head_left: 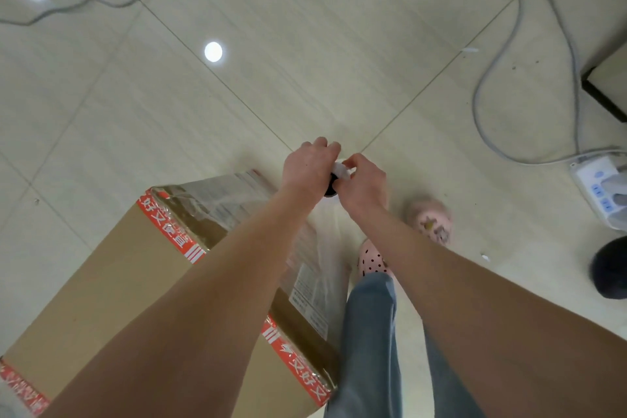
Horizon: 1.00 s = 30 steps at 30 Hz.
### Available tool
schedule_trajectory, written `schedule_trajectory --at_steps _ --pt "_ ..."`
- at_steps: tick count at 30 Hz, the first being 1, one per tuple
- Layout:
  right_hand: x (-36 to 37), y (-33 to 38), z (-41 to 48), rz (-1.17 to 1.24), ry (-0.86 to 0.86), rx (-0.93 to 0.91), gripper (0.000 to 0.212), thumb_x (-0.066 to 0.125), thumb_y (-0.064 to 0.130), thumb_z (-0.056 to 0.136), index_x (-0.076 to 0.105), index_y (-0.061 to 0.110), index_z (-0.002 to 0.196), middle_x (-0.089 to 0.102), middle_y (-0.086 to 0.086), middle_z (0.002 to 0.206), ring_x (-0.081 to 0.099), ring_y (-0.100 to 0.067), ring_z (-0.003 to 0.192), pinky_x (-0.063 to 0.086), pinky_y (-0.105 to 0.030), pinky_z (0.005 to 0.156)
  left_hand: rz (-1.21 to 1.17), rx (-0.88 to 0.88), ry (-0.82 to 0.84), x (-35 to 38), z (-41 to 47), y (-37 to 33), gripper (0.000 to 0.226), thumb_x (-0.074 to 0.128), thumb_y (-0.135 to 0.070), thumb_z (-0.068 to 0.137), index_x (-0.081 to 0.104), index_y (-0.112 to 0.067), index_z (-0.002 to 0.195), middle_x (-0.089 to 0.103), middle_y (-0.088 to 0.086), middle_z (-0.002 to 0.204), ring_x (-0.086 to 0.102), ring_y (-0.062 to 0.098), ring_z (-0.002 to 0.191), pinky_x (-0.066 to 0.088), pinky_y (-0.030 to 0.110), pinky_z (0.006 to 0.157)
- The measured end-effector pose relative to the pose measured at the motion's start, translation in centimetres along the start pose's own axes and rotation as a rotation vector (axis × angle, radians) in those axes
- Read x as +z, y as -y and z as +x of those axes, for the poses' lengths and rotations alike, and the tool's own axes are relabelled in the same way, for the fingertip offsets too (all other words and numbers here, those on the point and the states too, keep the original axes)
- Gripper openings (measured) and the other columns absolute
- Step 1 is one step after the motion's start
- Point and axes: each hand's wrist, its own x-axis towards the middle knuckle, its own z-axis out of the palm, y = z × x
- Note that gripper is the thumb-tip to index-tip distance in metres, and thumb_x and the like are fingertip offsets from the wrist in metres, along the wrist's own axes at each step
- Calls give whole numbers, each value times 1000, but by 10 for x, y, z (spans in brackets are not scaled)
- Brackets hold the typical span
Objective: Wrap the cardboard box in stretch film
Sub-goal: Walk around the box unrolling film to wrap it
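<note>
Left hand, right hand; cables beyond

Brown cardboard box with red tape, partly film-wrapped, on the floor

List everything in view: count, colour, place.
box: one, brown with red-white tape, floor lower left
film: one sheet, clear, over the box's right part
roll: one, dark end showing, between the hands
cables: several, grey, floor, top left and right
power strip: one, white and blue, right edge
dark object: one, blackish, right edge, kind unclear
floor: cream tiles
shoes: two, pink, right of box
legs: two, blue jeans, bottom centre
left hand: one, grips roll
right hand: one, grips roll
</note>
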Motion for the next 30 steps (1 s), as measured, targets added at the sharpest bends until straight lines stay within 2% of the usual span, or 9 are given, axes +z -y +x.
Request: schedule_trajectory --at_steps 4,8,12,15,17,19,22,26,30 --pt "3 13 8 -77 11 -10 25 58 27 83 57 30 108 62 1 102 62 -21 82 46 -29 61 -181 -147 2 -1 4 10 13 57 -11 79 50 -11 91 47 5 88 52 27 81 35 32 60" --pt "5 37 18 -193 77 -33 43 61 30 81 46 23 121 56 -1 112 61 -23 93 45 -31 69 -528 -487 -93 3 7 34 15 57 -15 79 43 -12 74 50 2 72 51 25 69 35 30 52" --pt "12 59 25 -144 115 -96 39 60 20 83 50 20 120 62 -5 109 61 -24 94 47 -30 75 -883 -744 -140 9 5 46 28 65 -26 74 40 -17 66 56 4 74 66 30 76 57 42 66" --pt "17 69 28 -186 138 -127 34 60 17 83 54 19 117 63 -4 107 60 -24 91 43 -28 72 -839 -713 -55 7 6 55 26 65 -29 78 48 -10 79 62 9 85 64 28 76 54 36 62" --pt "17 73 29 -213 142 -137 35 60 17 84 54 19 118 63 -4 107 57 -22 86 39 -27 70 -621 -586 -33 1 9 57 26 64 -25 82 49 -8 95 57 8 92 55 26 79 40 34 62" --pt "17 76 32 -251 148 -145 34 61 20 85 55 20 118 63 -3 105 56 -21 83 38 -27 68 -407 -389 -102 -7 15 55 28 62 -16 83 50 -8 106 52 9 101 52 27 87 38 35 63" --pt "15 82 37 -324 142 -168 26 61 25 85 57 22 111 65 -2 99 60 -23 84 41 -28 67 -235 -226 -119 -20 26 53 24 57 -12 84 53 -11 108 52 8 104 53 27 95 35 33 62" --pt "15 91 44 -409 152 -236 31 62 26 83 59 24 114 68 -1 100 63 -22 91 49 -32 76 -312 -300 -68 -31 34 64 17 57 -12 82 56 -12 99 54 6 96 56 27 88 35 31 62" --pt "24 109 48 -439 149 -305 33 61 25 83 57 22 115 62 -1 110 60 -21 97 45 -29 77 -569 -564 -127 -30 29 85 11 58 -14 79 56 -13 90 57 6 89 52 26 79 37 30 63"
